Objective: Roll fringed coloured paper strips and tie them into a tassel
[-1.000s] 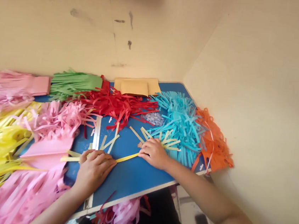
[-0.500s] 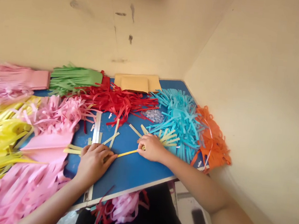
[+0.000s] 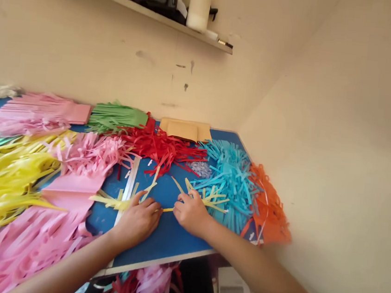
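Note:
A narrow yellow paper strip (image 3: pixel 168 210) runs between my two hands, low over the blue table. My left hand (image 3: pixel 141 216) is closed on its left part, with fingers curled downward. My right hand (image 3: pixel 192 213) pinches the other end; its fingertips are partly hidden. Pale yellow strip ends (image 3: pixel 114 202) fan out to the left of my left hand. Another pale yellow fan of strips (image 3: pixel 216 199) spreads behind my right hand. Crossed loose strips (image 3: pixel 153 184) lie just beyond my left hand.
Around the blue table (image 3: pixel 168 241) lie fringed paper piles: pink (image 3: pixel 75 190), yellow (image 3: pixel 13 178), green (image 3: pixel 118 117), red (image 3: pixel 164 145), light blue (image 3: pixel 231 183) and orange (image 3: pixel 270 210). Folded tan paper (image 3: pixel 183 130) rests by the wall. A shelf (image 3: pixel 160 19) with a white bottle (image 3: pixel 199 7) hangs above.
The view has tilted up, bringing the shelf into sight. My hands have come closer together, and less of the yellow strip shows between them.

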The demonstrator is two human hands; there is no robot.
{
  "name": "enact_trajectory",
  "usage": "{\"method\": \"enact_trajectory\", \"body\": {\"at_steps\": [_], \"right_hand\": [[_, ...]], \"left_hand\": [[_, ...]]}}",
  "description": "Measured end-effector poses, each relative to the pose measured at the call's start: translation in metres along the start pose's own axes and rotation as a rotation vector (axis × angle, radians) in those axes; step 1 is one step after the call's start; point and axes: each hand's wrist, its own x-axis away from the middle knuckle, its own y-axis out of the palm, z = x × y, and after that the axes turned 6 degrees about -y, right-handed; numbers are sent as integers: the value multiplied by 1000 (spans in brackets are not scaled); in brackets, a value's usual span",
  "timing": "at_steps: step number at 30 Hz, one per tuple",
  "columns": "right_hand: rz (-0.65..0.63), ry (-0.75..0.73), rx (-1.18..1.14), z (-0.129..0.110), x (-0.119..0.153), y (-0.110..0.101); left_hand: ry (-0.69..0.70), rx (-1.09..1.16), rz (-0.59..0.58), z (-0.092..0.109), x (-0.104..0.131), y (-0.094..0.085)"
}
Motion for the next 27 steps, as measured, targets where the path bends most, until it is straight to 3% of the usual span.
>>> {"method": "enact_trajectory", "body": {"at_steps": [3, 5, 9, 13, 15, 18, 22, 27], "right_hand": [[25, -65, 79, 5, -8, 10], [11, -33, 69, 7, -14, 9], [34, 177, -139, -5, -14, -22], [208, 352, -794, -28, -5, -75], [131, 385, -1278, -33, -6, -91], [3, 469, -1838, -37, -13, -91], [232, 637, -1998, -53, -18, -76], [613, 770, -2008, -76, -17, -70]], "left_hand": [[6, -15, 37, 3, -9, 5], [23, -29, 77, 3, -13, 4], [50, -34, 203, 3, -9, -17], [107, 150, 381, 15, 10, -60], [161, 207, 375, 22, 15, -80], [176, 241, 383, 28, 14, -98], [143, 227, 447, 31, 10, -100], [-127, 414, 510, 50, 8, -87]]}}
